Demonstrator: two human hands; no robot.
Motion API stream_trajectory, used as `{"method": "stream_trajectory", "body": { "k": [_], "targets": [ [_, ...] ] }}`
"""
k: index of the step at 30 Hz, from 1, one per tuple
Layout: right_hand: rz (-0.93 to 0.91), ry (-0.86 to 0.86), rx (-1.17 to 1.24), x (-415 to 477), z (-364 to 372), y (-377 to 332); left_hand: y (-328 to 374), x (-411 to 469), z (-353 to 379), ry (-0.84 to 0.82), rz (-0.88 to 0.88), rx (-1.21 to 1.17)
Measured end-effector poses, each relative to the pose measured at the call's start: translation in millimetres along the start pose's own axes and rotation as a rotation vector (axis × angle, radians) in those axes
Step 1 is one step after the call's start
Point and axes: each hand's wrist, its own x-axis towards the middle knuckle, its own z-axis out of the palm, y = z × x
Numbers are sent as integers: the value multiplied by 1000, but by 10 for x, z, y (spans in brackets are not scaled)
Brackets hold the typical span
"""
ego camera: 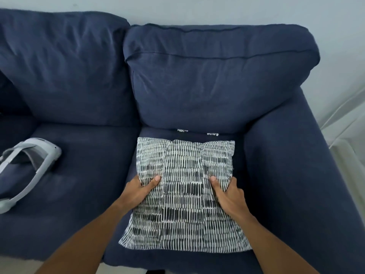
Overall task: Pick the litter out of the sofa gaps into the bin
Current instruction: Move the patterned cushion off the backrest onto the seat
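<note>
A black-and-white patterned throw pillow (183, 194) lies on the right seat of a navy sofa (217, 86). My left hand (138, 191) grips the pillow's left edge, thumb on top. At the right edge my right hand (229, 196) grips it the same way. Behind the pillow, two small pale scraps of litter (182, 130) (213, 134) poke out of the gap between the seat and the back cushion. No bin is in view.
A grey headset with a strap (29, 165) lies on the left seat cushion. The sofa's right armrest (296, 175) rises beside the pillow. A pale wall and a white curtain (347, 135) stand to the right.
</note>
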Motion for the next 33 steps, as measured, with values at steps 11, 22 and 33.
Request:
{"method": "stream_trajectory", "body": {
  "k": [11, 22, 33],
  "targets": [
    [58, -67, -4, 4, 218, 333, -484, 78, 178, -29, -141, 38],
    [48, -82, -120, 78, 80, 353, -333, 189, 89, 33, -136, 142],
    [-161, -15, -373, 227, -412, -289, 414, 270, -299, 93, 65, 415]
  ]
}}
